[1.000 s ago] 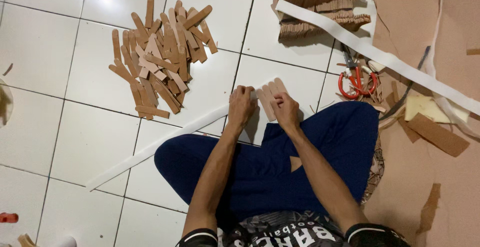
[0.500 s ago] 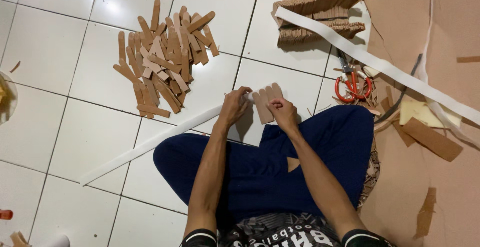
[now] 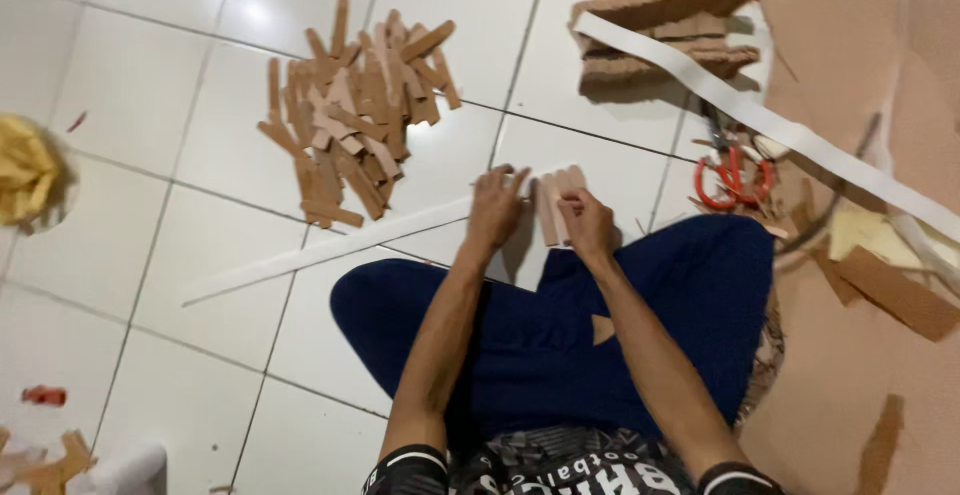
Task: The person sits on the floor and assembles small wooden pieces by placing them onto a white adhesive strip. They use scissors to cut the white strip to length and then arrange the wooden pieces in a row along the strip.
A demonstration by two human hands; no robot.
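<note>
I sit cross-legged on a white tiled floor in dark blue trousers. My left hand point(image 3: 497, 207) pinches a long white strip point(image 3: 320, 252) that runs off to the lower left across the tiles. My right hand point(image 3: 586, 225) holds a few short brown cardboard strips point(image 3: 556, 202) upright against the end of that white strip. Both hands meet just above my knees. A loose pile of several brown cardboard strips point(image 3: 355, 125) lies on the floor to the upper left of my hands.
Red-handled scissors point(image 3: 733, 177) lie right of my hands. A stack of brown cardboard pieces point(image 3: 660, 30) sits at the top with a second white strip point(image 3: 770, 125) draped over it. Large brown sheets point(image 3: 870, 285) cover the floor on the right. A yellow cloth point(image 3: 25, 170) lies far left.
My hands stay together on the white strip and the cardboard pieces, fingers shifting slightly. The white strip's far end has swung a little.
</note>
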